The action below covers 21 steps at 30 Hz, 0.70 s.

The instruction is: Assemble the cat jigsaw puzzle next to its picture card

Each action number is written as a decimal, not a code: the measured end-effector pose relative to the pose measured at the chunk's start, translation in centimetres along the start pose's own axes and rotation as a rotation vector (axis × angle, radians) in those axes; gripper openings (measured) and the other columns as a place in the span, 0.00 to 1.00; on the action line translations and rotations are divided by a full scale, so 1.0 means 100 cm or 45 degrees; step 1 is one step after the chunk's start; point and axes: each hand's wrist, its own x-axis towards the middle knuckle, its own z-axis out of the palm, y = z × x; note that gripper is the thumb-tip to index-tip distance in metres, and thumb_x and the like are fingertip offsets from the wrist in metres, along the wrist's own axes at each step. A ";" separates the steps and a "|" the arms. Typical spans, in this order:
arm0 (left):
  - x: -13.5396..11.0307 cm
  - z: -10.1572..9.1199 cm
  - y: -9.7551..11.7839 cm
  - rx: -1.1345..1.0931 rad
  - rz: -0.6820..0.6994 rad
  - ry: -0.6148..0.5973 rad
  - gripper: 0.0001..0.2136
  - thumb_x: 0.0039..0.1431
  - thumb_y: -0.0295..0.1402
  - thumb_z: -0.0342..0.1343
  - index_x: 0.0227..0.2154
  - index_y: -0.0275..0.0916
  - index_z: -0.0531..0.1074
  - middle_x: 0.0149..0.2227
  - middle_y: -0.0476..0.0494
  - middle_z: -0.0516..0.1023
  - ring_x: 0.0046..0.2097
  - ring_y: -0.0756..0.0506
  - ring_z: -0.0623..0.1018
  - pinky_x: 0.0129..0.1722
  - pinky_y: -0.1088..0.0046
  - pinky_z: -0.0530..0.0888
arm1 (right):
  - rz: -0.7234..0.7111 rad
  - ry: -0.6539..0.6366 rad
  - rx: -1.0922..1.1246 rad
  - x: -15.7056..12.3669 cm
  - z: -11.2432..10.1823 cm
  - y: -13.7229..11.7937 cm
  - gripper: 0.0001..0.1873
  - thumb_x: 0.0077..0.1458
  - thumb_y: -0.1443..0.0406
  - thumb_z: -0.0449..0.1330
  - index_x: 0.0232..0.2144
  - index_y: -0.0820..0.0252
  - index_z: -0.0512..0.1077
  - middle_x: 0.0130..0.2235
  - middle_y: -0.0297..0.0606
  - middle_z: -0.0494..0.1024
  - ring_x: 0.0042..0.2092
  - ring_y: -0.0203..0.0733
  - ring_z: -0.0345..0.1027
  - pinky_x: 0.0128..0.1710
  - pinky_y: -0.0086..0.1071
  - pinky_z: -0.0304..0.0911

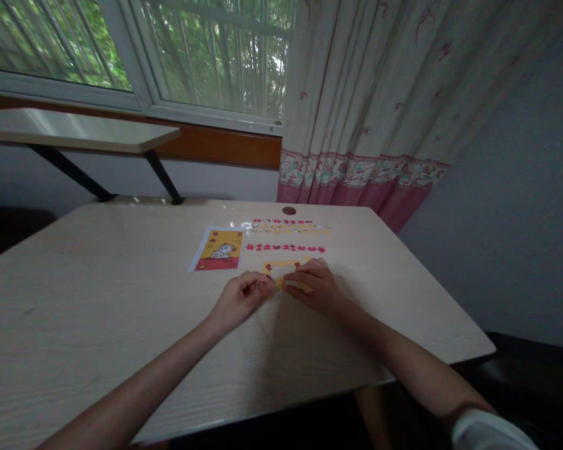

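Note:
Between my two hands is a small yellow jigsaw piece (279, 283), with fingertips on both sides of it. My left hand (248, 292) is closed in a pinch at its left edge. From the right, my right hand (316, 284) pinches it too, its other fingers curled over the table. Just beyond them lies a partly joined yellow puzzle border (281, 265) with red marks, its near right part hidden under my right hand. A row of red jigsaw pieces (286, 247) runs behind it.
Left of the pieces lies a printed picture sheet (220, 250) with a white animal on yellow and red. Farther back are rows of yellow and white pieces (288, 229) and a round cable hole (289, 211). A raised shelf (79, 130) stands at the back left.

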 end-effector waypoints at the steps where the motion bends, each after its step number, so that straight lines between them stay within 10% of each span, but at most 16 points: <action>1: 0.000 -0.004 0.000 0.058 0.033 0.018 0.12 0.56 0.41 0.54 0.29 0.37 0.74 0.28 0.44 0.77 0.30 0.47 0.74 0.29 0.70 0.71 | 0.015 0.012 0.009 0.001 -0.002 0.001 0.12 0.57 0.55 0.56 0.35 0.52 0.76 0.32 0.38 0.76 0.34 0.40 0.67 0.39 0.36 0.58; 8: -0.003 -0.029 -0.012 0.725 0.358 -0.072 0.08 0.60 0.34 0.49 0.33 0.39 0.72 0.33 0.45 0.76 0.35 0.45 0.73 0.40 0.65 0.68 | 0.042 -0.021 0.038 0.008 -0.023 0.020 0.10 0.56 0.56 0.58 0.35 0.54 0.75 0.32 0.36 0.77 0.35 0.39 0.67 0.41 0.36 0.55; 21: -0.003 -0.028 -0.009 0.826 0.394 -0.115 0.08 0.61 0.33 0.47 0.32 0.39 0.71 0.30 0.46 0.74 0.34 0.46 0.71 0.39 0.66 0.69 | 0.145 -0.459 0.229 -0.033 -0.031 0.032 0.11 0.53 0.56 0.61 0.34 0.55 0.76 0.33 0.37 0.76 0.37 0.40 0.67 0.40 0.35 0.57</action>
